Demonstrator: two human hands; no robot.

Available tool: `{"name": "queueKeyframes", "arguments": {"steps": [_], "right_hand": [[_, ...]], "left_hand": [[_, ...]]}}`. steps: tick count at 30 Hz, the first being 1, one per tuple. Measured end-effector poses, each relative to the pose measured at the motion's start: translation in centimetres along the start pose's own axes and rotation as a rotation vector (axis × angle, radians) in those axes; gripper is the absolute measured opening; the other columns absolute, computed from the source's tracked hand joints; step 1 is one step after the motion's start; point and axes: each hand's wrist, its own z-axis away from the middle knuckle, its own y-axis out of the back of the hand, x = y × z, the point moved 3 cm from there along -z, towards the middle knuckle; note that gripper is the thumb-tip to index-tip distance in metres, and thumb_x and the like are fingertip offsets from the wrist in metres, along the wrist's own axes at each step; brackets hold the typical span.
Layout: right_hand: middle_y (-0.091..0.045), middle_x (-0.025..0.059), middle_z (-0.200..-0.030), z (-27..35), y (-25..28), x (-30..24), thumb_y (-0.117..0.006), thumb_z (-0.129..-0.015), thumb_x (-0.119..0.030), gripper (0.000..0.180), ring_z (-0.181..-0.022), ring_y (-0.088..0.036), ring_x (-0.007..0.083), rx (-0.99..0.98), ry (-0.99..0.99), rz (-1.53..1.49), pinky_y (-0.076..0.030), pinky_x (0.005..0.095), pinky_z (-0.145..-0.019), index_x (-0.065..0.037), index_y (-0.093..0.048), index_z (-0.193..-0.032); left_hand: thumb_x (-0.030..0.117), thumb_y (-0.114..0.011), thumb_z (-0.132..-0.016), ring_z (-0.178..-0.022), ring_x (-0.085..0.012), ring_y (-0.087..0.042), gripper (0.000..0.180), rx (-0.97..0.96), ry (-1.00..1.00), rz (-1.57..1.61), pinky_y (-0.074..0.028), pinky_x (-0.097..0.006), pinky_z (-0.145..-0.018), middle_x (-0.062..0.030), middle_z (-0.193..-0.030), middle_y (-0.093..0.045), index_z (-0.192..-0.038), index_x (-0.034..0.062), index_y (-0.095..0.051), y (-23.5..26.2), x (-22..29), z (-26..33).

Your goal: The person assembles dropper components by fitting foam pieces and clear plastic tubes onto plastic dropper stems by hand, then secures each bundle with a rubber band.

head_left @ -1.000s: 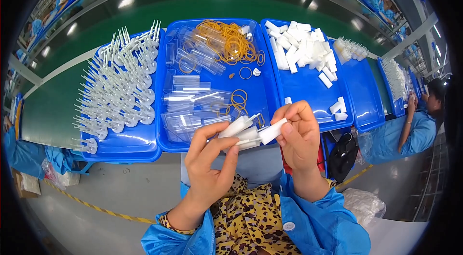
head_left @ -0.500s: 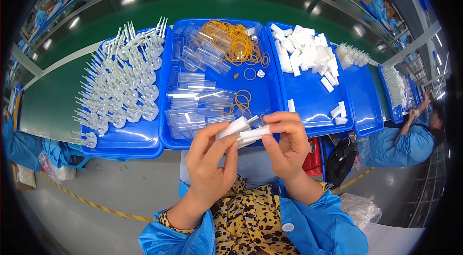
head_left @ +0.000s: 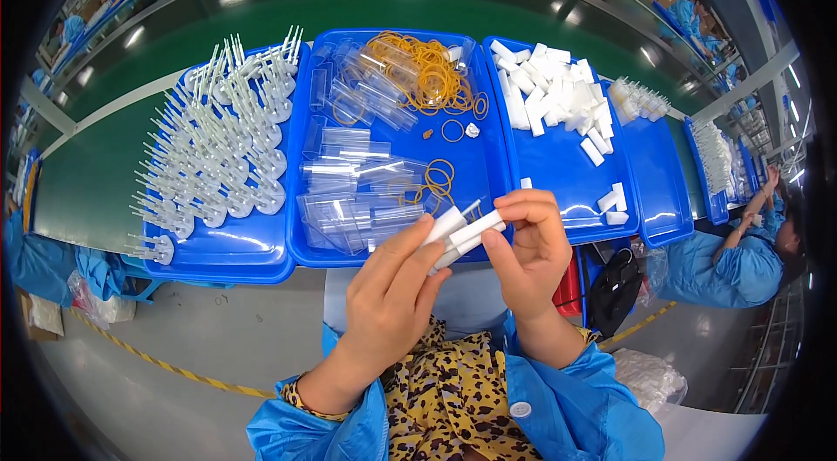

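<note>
Head view: both hands meet at the near edge of the middle blue tray (head_left: 478, 166). Left hand (head_left: 384, 297) pinches a small cluster of white pieces (head_left: 445, 224) between thumb and fingers; exact count hidden by the fingers. Right hand (head_left: 534, 253) pinches the far end of a white block (head_left: 476, 232) between thumb and forefinger, its other end reaching the cluster. A slim pale rod (head_left: 472, 207) pokes out just beside. Behind the hands, clear plastic sleeves (head_left: 345, 177) and a heap of tan rubber bands (head_left: 425, 68); loose white blocks (head_left: 558, 88) to the right, white stemmed discs (head_left: 214, 147) to the left. Handling, my judgement: left grip snug yet light, since the pieces look soft enough to dent; right hand best lines the block up lengthwise with its neighbours, fingertips clear of the seam, rod unbent.
</note>
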Motion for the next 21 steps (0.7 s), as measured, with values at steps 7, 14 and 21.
{"name": "queueKeyframes", "arguments": {"steps": [7,14,21], "right_hand": [[-0.052,0.0157,-0.113,0.0,-0.2,-0.3,-0.073,-0.073,0.001,0.027,-0.098,-0.054,0.0219,-0.081,-0.010,0.038,-0.044,0.0311,-0.086,-0.001,-0.062,-0.098],[-0.045,0.0179,-0.126,-1.0,-1.0,-2.2,-0.077,-0.072,-0.017,0.035,-0.112,-0.047,0.0282,-0.306,0.085,0.230,-0.039,0.0381,-0.095,-0.004,-0.067,-0.104],[-0.045,0.0199,-0.128,-2.5,0.8,-1.9,-0.077,-0.073,-0.021,0.036,-0.117,-0.045,0.0308,-0.227,0.029,0.116,-0.037,0.0400,-0.097,-0.006,-0.067,-0.104]], "left_hand": [[0.006,-0.083,-0.066,-0.096,-0.0329,-0.067,0.046,0.039,-0.049,0.042,-0.056,-0.035,-0.077,-0.0213,-0.115,-0.063,-0.106,-0.0021,-0.061,-0.2,-0.2,0.1],[0.005,-0.084,-0.066,-0.099,-0.0337,-0.066,0.051,0.035,0.006,0.109,-0.057,-0.035,-0.076,-0.0220,-0.114,-0.063,-0.110,-0.0023,-0.059,-0.3,-0.5,0.2],[0.002,-0.081,-0.071,-0.107,-0.0266,-0.063,0.052,0.111,0.227,0.486,-0.057,-0.036,-0.085,-0.0190,-0.119,-0.061,-0.118,-0.0029,-0.058,0.5,-2.0,0.2]]}}
